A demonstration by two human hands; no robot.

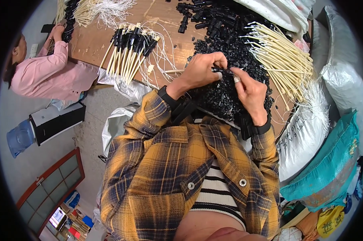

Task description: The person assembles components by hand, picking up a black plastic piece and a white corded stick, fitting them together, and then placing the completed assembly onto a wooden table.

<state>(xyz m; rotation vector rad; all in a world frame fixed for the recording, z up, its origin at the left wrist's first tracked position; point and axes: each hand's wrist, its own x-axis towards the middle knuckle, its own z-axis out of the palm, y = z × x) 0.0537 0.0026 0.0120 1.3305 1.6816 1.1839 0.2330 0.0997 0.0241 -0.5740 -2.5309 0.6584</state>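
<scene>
Left grip (202, 70), one: pinching one black fitting (216, 69) above the heap of black pieces (213, 96), long axis left-right, in line with one pale stick (174, 71) pointing left; join hidden. Right grip (251, 90), one: thumb and forefinger close at the fitting's right end; pinch cannot be told. Desk (161, 18): stick bundles, one left (127, 60), one right (286, 64). Far left: one co-worker (49, 74).

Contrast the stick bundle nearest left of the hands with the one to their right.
The left bundle carries black fittings on its far ends; the right bundle shows whitish tips. The left bundle has fewer sticks; the right bundle is fuller. Both have pale sticks and thin white strings.
</scene>
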